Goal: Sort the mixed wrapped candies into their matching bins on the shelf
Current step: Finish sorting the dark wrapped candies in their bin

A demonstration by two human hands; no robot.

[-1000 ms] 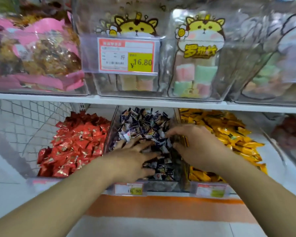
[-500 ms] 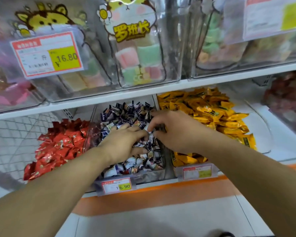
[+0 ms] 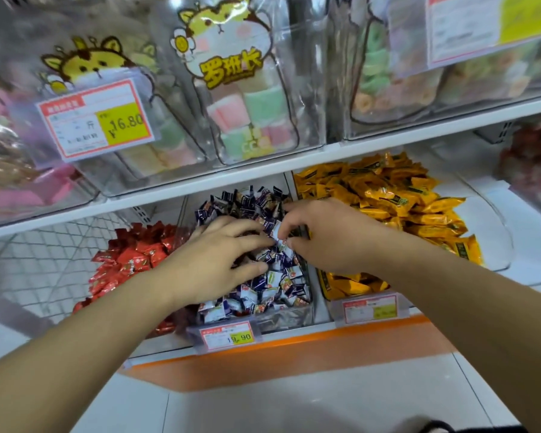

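**Q:** Hands first, what are they doing?

**Me:** Both hands are in the middle bin point(image 3: 305, 317) on the lower shelf. Left hand point(image 3: 214, 260) lies flat on the pile of dark blue-and-white candies point(image 3: 263, 295), fingers spread and fairly straight, gripping nothing I can make out. Right hand point(image 3: 322, 234) has thumb and fingertips pinched on one small wrapped candy point(image 3: 278, 235), whitish wrapper, right at the top of the pile.

**Q:** Which step?

**Me:** Picking, I'd say. Pulling a single piece out of the blue-white heap. Can't tell whether it's a stray or belongs there; the wrapper is too small and blurred to read.

**Q:** Next move needs what?

**Me:** Lift it out without dragging neighbours along, check the wrapper, then carry it to its match. The red candies point(image 3: 128, 260) sit in the bin just to the left, the yellow candies point(image 3: 397, 201) in the bin just to the right. Short reach either way.

**Q:** How does the stock look?

**Me:** Small crinkly pillow packs, loosely heaped, glossy. Middle bin is filled up to its front edge, with a price tag point(image 3: 227, 335) clipped at the front. Red and yellow piles look mostly uniform from here. Upper shelf holds clear bins of pastel sweets point(image 3: 250, 117), not involved.
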